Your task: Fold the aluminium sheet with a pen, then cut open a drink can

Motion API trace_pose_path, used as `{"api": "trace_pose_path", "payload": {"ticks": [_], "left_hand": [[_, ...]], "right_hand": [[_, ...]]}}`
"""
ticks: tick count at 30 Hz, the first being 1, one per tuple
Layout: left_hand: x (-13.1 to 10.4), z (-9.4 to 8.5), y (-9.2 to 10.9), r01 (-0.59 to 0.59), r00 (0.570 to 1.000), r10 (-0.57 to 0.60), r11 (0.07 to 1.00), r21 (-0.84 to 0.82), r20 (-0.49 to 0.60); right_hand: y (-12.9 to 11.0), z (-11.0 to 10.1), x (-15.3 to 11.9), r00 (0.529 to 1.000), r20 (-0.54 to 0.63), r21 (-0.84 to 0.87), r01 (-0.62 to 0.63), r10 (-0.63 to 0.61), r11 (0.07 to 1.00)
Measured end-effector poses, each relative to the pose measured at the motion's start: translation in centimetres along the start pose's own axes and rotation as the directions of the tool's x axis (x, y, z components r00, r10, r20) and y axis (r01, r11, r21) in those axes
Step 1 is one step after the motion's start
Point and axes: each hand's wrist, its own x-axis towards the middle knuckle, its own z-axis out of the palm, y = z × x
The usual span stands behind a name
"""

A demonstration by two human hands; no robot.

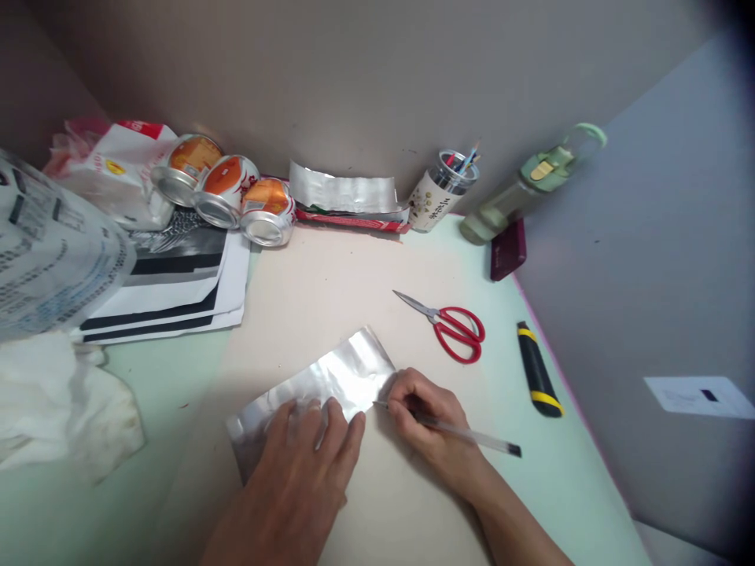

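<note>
A: How is the surface looking?

B: A pale green surface (pixel 159 377) is carrying a broad cream-coloured sheet (pixel 330 291) across its middle. A plain grey wall (pixel 324 86) is rising behind, and a blue-grey wall (pixel 666 204) is closing off the right side, with a white rectangular label (pixel 678 395) showing on it.

A: What is lining the back?

B: Three orange, white and red metal cans (pixel 229 189) are sitting side by side on the left. Farther right, a silver-rimmed white cylindrical container (pixel 435 203) is standing near a translucent green bottle (pixel 513 203).

A: And the shiny piece?

B: A thin, rectangular silver sheet (pixel 354 365) is lying at a slant on the cream area, towards the front. The left grip (pixel 303 464) is spreading its fingers over the near side and pressing on it.

A: What is the right one doing?

B: The right grip (pixel 433 417) is pinching a slim, clear-barrelled pen (pixel 472 435) just beside the silver piece's right end. The tip is meeting its near edge, though I can't tell whether it is touching. Red-handled metal scissors (pixel 435 314) are lying farther back.
</note>
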Motion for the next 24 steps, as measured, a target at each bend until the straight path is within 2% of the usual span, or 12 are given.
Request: {"api": "trace_pose_path", "payload": {"ticks": [3,8,9,10,12,15,19,21,24], "left_hand": [[0.0,0.0,0.0,-0.004,0.999,0.004,1.0,0.004,-0.032],[0.0,0.1,0.0,-0.009,1.0,0.009,1.0,0.007,-0.006],[0.0,0.2,0.0,-0.002,0.999,0.002,1.0,0.003,-0.054],[0.0,0.2,0.0,-0.006,1.0,0.006,1.0,-0.003,0.019],[0.1,0.1,-0.1,-0.007,1.0,0.007,1.0,-0.007,-0.006],[0.4,-0.7,-0.2,-0.014,0.999,0.015,1.0,-0.023,0.037],[0.9,-1.7,-0.4,-0.012,0.986,0.022,0.998,-0.06,0.168],[0.6,-1.7,-0.4,-0.008,0.995,0.014,0.998,-0.058,0.104],[-0.2,-1.4,-0.3,0.005,0.999,-0.007,0.998,-0.058,-0.039]], "right_hand": [[0.0,0.2,0.0,1.0,-0.012,-0.04,0.009,-0.01,0.999],[0.0,0.3,0.1,0.998,-0.016,-0.109,0.053,-0.055,0.993],[0.0,0.3,0.0,0.998,-0.014,-0.12,0.057,-0.059,0.991],[-0.1,0.4,0.0,0.998,-0.013,-0.127,0.06,-0.062,0.99],[-0.2,0.4,-0.2,0.998,-0.001,-0.129,0.067,-0.067,0.989],[-0.4,0.2,-0.3,0.997,0.034,-0.114,0.07,-0.066,0.991],[0.0,-0.7,0.1,0.997,0.082,0.043,-0.02,0.017,0.999],[0.6,-1.2,0.3,0.998,0.019,0.198,-0.059,0.057,0.978],[1.3,-1.8,0.5,0.984,-0.148,0.364,-0.039,0.099,0.931]]}}
